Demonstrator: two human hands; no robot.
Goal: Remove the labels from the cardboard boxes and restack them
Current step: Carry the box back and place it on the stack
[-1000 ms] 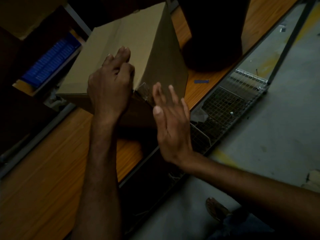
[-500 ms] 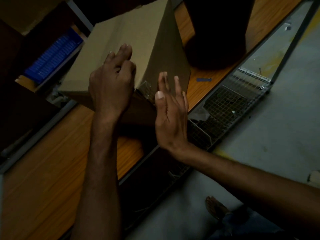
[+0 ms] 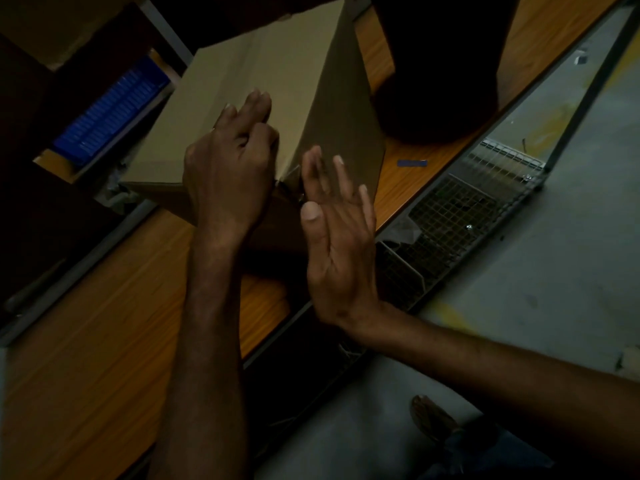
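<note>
A plain brown cardboard box [image 3: 263, 81] stands on the wooden table [image 3: 97, 348], one corner pointing at me. My left hand [image 3: 228, 171] lies over that near top corner: two fingers stretch flat on the lid and the forefinger curls at the edge. A shiny scrap of clear tape [image 3: 292, 178] shows at the corner, between my hands. My right hand [image 3: 337, 237] is held upright with straight, spread fingers beside the box's right face, its fingertips at the cardboard. It holds nothing. No printed label is visible in this dim light.
A large black object [image 3: 440, 81] stands on the table right behind the box. A small blue strip [image 3: 412, 163] lies near the table edge. A wire mesh rack [image 3: 457, 216] sits below that edge over the grey floor. A blue crate [image 3: 114, 109] is at the left.
My right hand has shifted slightly beside the box's right face and its fingers have spread apart again. My left hand stays on the corner.
</note>
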